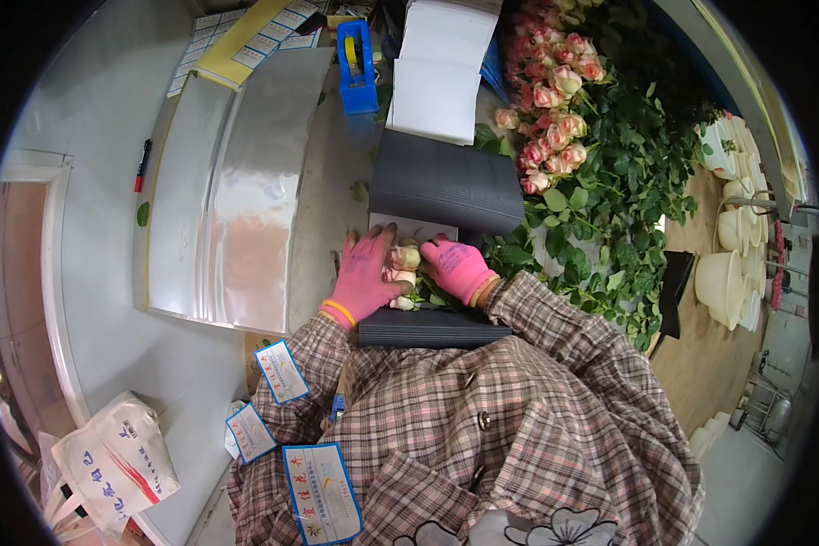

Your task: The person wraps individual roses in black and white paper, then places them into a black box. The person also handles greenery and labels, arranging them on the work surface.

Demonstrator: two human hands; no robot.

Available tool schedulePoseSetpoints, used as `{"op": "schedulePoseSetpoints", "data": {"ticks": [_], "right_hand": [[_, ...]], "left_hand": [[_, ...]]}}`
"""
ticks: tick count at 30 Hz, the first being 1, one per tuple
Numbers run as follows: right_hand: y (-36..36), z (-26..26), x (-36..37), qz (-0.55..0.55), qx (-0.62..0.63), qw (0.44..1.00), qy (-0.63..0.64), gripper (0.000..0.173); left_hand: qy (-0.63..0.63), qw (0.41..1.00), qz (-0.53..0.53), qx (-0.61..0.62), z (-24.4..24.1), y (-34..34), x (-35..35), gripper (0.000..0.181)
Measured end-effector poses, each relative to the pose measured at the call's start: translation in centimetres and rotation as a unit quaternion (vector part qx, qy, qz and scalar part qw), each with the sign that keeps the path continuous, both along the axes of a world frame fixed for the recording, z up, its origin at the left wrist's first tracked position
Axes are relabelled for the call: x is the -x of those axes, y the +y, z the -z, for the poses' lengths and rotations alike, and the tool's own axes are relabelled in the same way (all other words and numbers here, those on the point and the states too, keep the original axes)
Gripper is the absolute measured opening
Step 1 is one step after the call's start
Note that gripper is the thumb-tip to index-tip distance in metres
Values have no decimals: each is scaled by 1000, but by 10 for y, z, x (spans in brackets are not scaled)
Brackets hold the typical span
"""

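Observation:
Several cream and pink roses (404,258) lie in a short column between my hands, over a sheet of white paper (416,225). My left hand (365,276), in a pink glove, lies along their left side with fingers spread and the thumb against the lower blooms. On the right, my pink-gloved right hand (458,266) has its fingers bent beside the upper rose; whether it pinches anything is hidden. Dark ridged sheeting (447,181) curves up beyond the hands. A similar dark ridged stack (433,329) lies between the roses and my body.
Silver sheets (256,191) cover the table's left part, with a marker (142,166) beside them. Farther back are a blue tape dispenser (358,75) and a white paper stack (437,89). Pink roses (553,136) with leafy stems (587,252) are heaped right. White buckets (720,286) stand beyond.

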State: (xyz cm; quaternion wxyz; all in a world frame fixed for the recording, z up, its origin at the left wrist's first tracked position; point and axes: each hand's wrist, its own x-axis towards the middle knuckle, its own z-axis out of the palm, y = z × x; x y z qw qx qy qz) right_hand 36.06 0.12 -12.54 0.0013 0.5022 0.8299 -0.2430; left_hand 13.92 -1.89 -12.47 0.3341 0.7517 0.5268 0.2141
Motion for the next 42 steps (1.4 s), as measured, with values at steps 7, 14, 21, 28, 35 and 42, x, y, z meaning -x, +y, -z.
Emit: {"op": "schedulePoseSetpoints", "data": {"ticks": [7, 14, 21, 28, 35, 42], "right_hand": [[10, -12, -30, -98, 44, 993, 49, 27], [104, -41, -181, 242, -84, 944, -207, 34], [80, -35, -217, 71, -159, 980, -95, 39], [75, -233, -302, 183, -376, 907, -52, 16], [21, -132, -27, -146, -101, 984, -23, 12], [22, 23, 5, 4, -93, 995, -39, 20]], "left_hand": [[46, 995, 84, -2, -7, 10, 0, 55], [67, 990, 117, 26, -32, 22, -11, 54], [54, 994, 97, 7, -21, 16, -6, 54], [64, 992, 110, -14, -16, 19, -7, 58], [61, 993, 105, 12, -13, 10, 3, 56], [31, 999, 32, -11, -1, -2, 4, 57]]}}
